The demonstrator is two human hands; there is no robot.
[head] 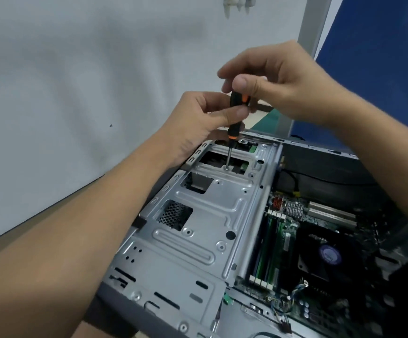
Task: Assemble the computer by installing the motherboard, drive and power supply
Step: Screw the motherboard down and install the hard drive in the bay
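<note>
Right now the main risk is the tip of the screwdriver (234, 129) jumping out of the screw (226, 168) it stands on. The tool looks to lean a little, and a lean with too little downward push would let the tip ride up and chew the head. A slip sideways could drop the tip through the cut-out just beside the screw, where a strip of green board shows; that strip is probably the drive (245, 167) sitting under the metal cage (210, 208). A loose screw could also roll off the cage and land on the motherboard (282, 240) below and to the right, among the memory sticks or near the fan (329, 254).

Both hands grip the tool. The left hand (195, 120) pinches the middle of the black and orange handle between thumb and fingers (232, 113), steadying it. The right hand (283, 81) sits on the top end, its thumb and curled fingers (240, 84) closed round the cap, placed to turn it.

The screw lies well below both hands, a whole shaft away, at the far end of the cage inside the open case (320, 148). The motherboard is already seated in the case. I cannot make out the power supply
</note>
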